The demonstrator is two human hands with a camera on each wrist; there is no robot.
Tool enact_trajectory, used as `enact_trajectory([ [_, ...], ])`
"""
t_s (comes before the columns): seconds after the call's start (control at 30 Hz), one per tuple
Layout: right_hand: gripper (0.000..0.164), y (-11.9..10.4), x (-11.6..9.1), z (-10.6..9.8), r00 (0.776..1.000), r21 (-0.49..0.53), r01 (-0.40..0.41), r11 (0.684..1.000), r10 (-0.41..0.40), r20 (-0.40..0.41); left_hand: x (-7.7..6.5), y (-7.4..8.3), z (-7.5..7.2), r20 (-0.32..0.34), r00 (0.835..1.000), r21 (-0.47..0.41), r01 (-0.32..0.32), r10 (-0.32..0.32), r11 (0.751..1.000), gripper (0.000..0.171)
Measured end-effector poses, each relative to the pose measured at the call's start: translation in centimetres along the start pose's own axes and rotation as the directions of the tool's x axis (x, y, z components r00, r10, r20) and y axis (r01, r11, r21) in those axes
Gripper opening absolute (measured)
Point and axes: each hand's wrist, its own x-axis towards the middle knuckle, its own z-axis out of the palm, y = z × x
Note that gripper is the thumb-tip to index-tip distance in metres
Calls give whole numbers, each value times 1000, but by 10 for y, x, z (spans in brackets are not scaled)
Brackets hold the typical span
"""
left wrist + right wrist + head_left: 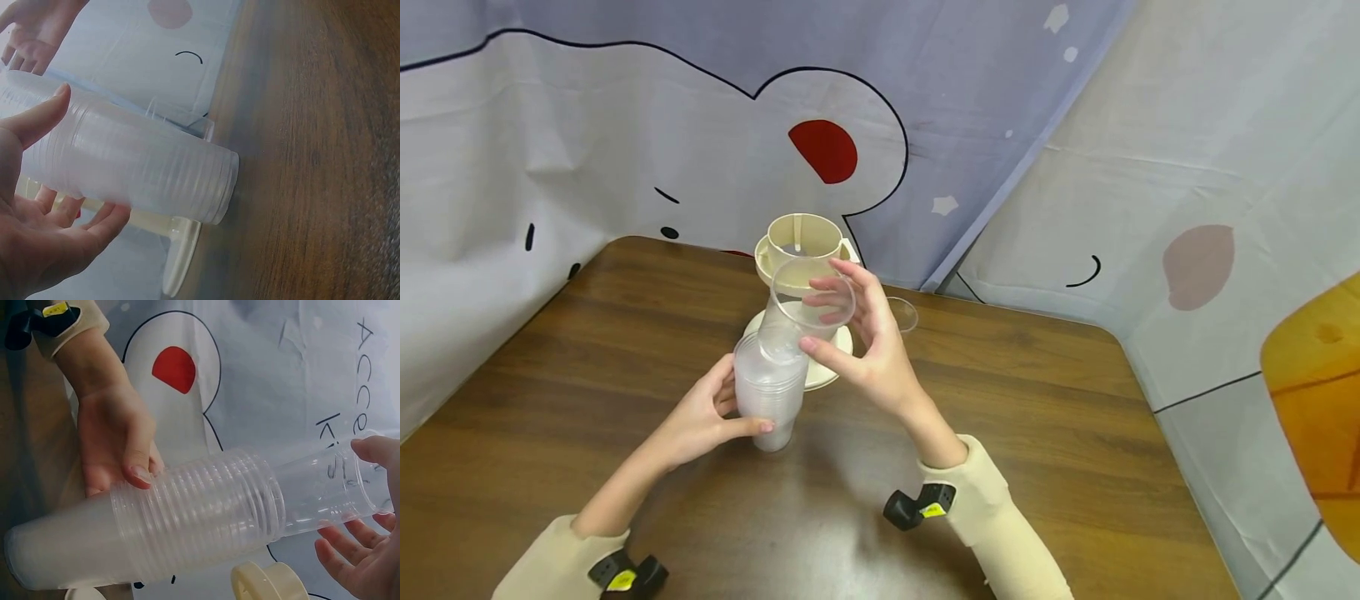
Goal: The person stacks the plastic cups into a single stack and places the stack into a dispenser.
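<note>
My left hand (pixel 707 412) grips a tall stack of clear plastic cups (pixel 769 400), thumb on the near side and fingers around the far side. The stack is upright, slightly tilted, its bottom close over the table in the left wrist view. A single clear plastic cup (pixel 784 315) leans out of the stack's mouth toward the upper right. Around this cup's rim curve the thumb and fingers of my right hand (pixel 872 342). The right wrist view has the stack (pixel 200 512) with the cup's lower end (pixel 306 487) inside its top.
Just behind the cups stands a cream plastic holder with a round open top (pixel 805 237) and a disc-shaped base (pixel 823 379). A clear round rim (pixel 904 314) shows on the wooden table (pixel 1015 417) to its right. Printed cloth (pixel 700 150) hangs along the table's back edge.
</note>
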Motion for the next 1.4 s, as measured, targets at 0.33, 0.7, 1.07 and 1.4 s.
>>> enact_trajectory([
  [0.33, 73, 5, -2, 6, 999, 1, -36, 999, 36, 5, 0, -1, 0, 6, 1000, -8, -4, 4, 1000, 75],
  [0.7, 73, 11, -5, 9, 996, -58, -84, 995, 86, 19, 0, -1, -1, 5, 1000, -11, -7, 7, 1000, 75],
  [1.07, 74, 17, -10, 13, 991, -103, -124, 987, 129, 44, -1, 0, -2, 2, 1000, 16, 10, -10, 1000, 76],
  [1.4, 73, 23, -14, 17, 987, -142, -148, 979, 156, 46, 0, -1, -2, 2, 1000, 21, 9, -9, 1000, 76],
])
